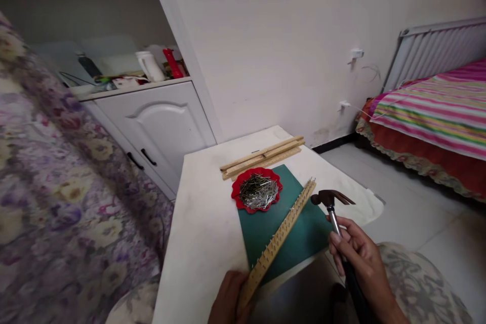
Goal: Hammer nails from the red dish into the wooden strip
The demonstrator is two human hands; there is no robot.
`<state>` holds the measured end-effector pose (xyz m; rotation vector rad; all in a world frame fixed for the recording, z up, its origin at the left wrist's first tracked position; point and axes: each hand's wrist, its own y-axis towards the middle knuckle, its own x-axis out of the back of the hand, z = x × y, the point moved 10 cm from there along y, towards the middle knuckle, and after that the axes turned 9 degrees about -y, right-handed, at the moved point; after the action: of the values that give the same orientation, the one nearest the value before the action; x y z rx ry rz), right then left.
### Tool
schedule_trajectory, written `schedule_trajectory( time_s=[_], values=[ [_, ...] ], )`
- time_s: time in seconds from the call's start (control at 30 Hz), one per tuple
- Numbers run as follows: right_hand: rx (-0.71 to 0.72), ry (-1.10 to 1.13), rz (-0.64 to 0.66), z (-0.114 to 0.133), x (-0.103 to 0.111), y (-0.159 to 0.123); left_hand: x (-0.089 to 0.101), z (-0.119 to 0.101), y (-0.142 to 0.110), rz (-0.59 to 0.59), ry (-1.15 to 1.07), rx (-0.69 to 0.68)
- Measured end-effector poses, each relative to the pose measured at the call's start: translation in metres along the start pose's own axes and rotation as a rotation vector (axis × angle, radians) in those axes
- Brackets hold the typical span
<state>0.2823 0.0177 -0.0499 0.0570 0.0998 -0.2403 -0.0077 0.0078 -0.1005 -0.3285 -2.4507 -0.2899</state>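
Observation:
My left hand (230, 296) is closed around the near end of a wooden strip (279, 238) studded with rows of nails. The strip slants away to the right above a green mat (261, 235); whether it touches the mat I cannot tell. In my right hand (359, 258) is a claw hammer (334, 217), gripped by its handle, its head close to the strip's far end. A red scalloped dish (236, 193) full of loose nails (260, 192) sits on the mat's far left part.
Several wooden strips (264, 157) lie at the back of the white table (201, 202). A floral curtain (76, 187) hangs at left, beside a white cabinet (163, 131). At right stands a bed with a striped cover (436, 106). A wall (281, 50) rises behind the table.

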Motion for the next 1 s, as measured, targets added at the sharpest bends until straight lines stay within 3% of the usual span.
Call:
schedule_trajectory(
  time_s=[0.23,0.5,0.83,1.0],
  values=[
    [-0.02,-0.031,0.018,-0.008,0.004,-0.003,0.009,-0.016,0.029,-0.109,0.045,0.015],
    [-0.115,0.023,0.022,-0.019,-0.001,-0.005,0.005,-0.017,0.068,-0.093,0.083,0.01],
    [-0.26,0.164,0.304,-0.054,-0.04,-0.006,0.005,0.0,0.093,-0.119,-0.014,-0.001],
    [-0.271,0.217,0.328,-0.056,-0.053,-0.007,0.026,-0.012,0.091,-0.188,-0.041,-0.021]
  ],
)
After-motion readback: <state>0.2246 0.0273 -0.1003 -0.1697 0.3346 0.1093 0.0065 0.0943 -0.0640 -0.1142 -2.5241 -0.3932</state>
